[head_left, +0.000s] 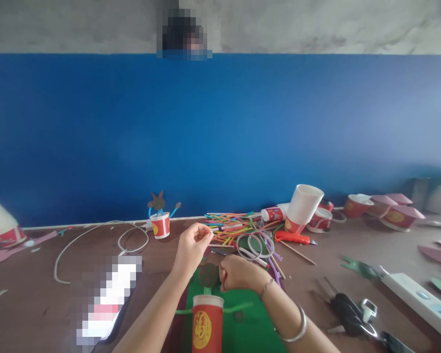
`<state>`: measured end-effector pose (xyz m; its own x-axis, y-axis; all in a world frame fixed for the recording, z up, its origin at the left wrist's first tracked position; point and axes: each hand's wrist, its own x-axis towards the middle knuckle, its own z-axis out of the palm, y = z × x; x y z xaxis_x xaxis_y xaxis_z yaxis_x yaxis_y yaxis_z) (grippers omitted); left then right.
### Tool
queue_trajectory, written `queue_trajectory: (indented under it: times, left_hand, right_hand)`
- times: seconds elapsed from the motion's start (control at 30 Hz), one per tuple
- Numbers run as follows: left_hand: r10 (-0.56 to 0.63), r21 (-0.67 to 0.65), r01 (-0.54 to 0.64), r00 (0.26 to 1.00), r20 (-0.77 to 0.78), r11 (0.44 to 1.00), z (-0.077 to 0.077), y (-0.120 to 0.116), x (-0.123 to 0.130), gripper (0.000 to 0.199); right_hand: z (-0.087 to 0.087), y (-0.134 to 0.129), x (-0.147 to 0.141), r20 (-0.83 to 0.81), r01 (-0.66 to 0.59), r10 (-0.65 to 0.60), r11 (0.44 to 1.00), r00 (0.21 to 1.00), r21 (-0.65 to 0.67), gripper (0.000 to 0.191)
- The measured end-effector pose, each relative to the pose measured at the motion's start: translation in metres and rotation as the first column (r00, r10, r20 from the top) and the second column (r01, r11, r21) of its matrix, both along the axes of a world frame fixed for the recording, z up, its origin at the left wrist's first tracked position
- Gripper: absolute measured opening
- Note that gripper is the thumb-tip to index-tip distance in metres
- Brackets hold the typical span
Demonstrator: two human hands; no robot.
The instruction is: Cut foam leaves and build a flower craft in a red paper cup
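My left hand (194, 245) is raised above the table, thumb and forefinger pinched; a tiny pale bit may show at the fingertips, too small to name. Lower and to its right, my right hand (240, 272) is closed, its fingers curled beside a brown disc (208, 275); what they hold, if anything, is hidden. The disc sits on a green stem above an upright red paper cup (208, 326) with a gold emblem. Green arms (238, 308) stick out from the cup's sides. Under the cup and hands lies a green sheet (252, 328).
Colourful sticks (228, 228), tape rolls (250, 246) and an orange utility knife (294, 238) lie behind my hands. A smaller cup figure (160, 225) stands back left. A phone (112, 299) lies left; scissors (347, 311) and a power strip (422, 299) lie right.
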<state>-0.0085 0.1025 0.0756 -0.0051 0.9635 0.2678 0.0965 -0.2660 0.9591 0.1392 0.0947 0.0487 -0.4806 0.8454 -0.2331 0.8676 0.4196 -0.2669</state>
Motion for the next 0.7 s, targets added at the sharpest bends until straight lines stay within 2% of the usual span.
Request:
queue_trajectory:
  times: [0.17,0.3,0.4,0.53,0.7]
  left_hand:
    - [-0.034,-0.100,0.037,0.999,0.030,0.994,0.001,-0.001,0.000,0.034]
    - [-0.015,-0.149,0.013,1.000,-0.010,0.989,0.000,-0.001,0.001,0.015]
    - [-0.052,-0.172,0.052,0.999,0.003,0.984,0.001,-0.001,0.001,0.014]
    - [-0.090,-0.191,0.111,0.989,0.113,0.975,0.003,-0.002,0.002,0.014]
    - [-0.071,-0.244,0.134,0.965,0.252,0.961,0.002,-0.002,0.002,0.018]
  right_hand:
    - [0.000,-0.007,-0.010,0.126,-0.005,-0.006,0.996,0.992,0.088,0.023]
    - [0.003,-0.009,-0.012,0.180,-0.016,-0.006,0.992,0.984,0.124,0.029]
    - [0.001,-0.011,-0.012,0.177,-0.021,-0.004,0.990,0.984,0.138,0.031]
    - [-0.004,-0.012,-0.014,0.183,-0.024,-0.009,0.984,0.983,0.177,0.035]
    - [-0.003,-0.011,-0.014,0.183,-0.024,-0.007,0.985,0.983,0.169,0.035]
